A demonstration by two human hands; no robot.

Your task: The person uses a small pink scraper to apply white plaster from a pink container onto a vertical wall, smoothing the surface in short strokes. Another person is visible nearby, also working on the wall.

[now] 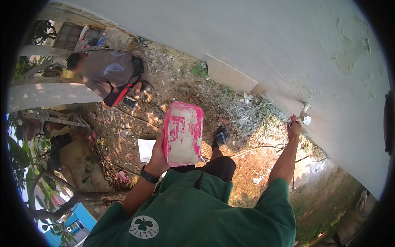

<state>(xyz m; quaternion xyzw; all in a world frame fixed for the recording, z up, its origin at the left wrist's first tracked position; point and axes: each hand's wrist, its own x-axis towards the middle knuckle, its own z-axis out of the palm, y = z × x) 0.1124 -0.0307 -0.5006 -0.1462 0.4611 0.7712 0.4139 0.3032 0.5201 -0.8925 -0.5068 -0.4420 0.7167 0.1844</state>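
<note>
The left hand [157, 158] grips from below a rectangular pink plastic tub [183, 133] caked with pale, crusty plaster, held at chest height. The right hand [293, 128] is closed on a small white tap [305, 116] jutting from the rough whitewashed wall [255, 45] — fingers barely discernible, another person crouches beyond on rubble-strewn dirt

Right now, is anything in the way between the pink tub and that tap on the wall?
Nothing visible blocks it. The left hand holds the pink tub up in front of the body, and the right hand is already at the tap on the white wall. Only open air over the dirt ground lies between.
</note>
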